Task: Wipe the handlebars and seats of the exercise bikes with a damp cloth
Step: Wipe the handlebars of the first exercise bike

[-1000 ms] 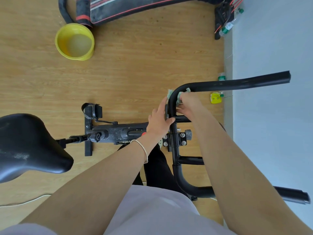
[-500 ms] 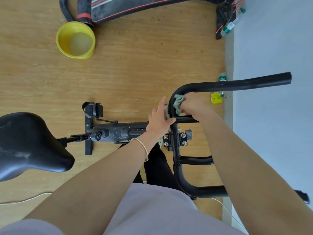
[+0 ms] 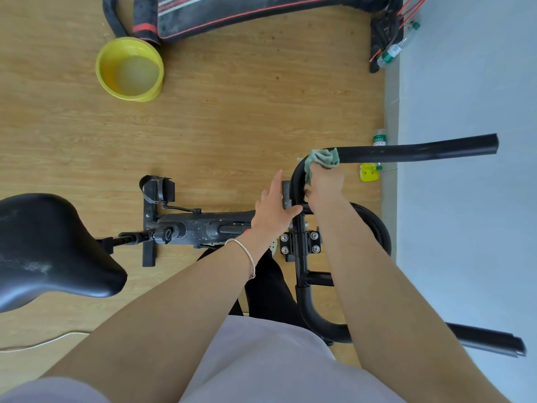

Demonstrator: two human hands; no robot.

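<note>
Bunching the soft, limp grey-green damp cloth [image 3: 321, 159] around the bend of the rigid black tubular handlebar [image 3: 415, 150], the right hand [image 3: 324, 186] clamps it, while the left hand [image 3: 274, 212], fingers spread, braces the bar's stem.

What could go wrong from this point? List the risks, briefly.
1. The cloth sits bunched at the bend of the handlebar; the long bar toward the wall may get skipped.
2. The right hand pinches only part of the cloth, so it could slip off the round bar.
3. The seat shows pale smudges and is easily forgotten.
4. The yellow basin of water stands on the floor, where a backward step could tip it.
</note>
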